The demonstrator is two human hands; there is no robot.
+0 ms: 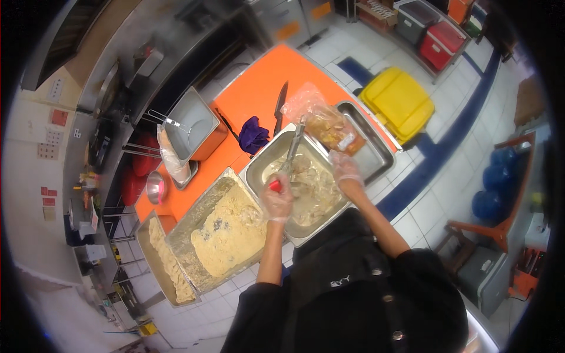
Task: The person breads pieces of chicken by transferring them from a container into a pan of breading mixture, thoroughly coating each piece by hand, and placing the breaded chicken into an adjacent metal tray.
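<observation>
In the middle stands a deep metal pan (254, 176) of cloudy, pale liquid with pale pieces (309, 188) in it. My left hand (278, 200), in a clear plastic glove, is closed around metal tongs (294, 144) with a red end, held slanting over the pan's left part. My right hand (346, 169), also gloved, is at the pan's right rim, fingers extended and nothing visible in them. Just beyond it, a clear bag of yellowish-brown pieces (335, 126) lies partly over a shallow metal tray (385, 157). Left of the pan is a long tray of beige flour-like coating (226, 235).
A knife (281, 106) and a crumpled purple cloth (253, 135) lie on the orange tabletop (253, 79). A deep container with a wire-handled strainer (191, 126) and a small metal bowl (156, 187) stand left. Beyond the table's right edge is a yellow-lidded bin (397, 103).
</observation>
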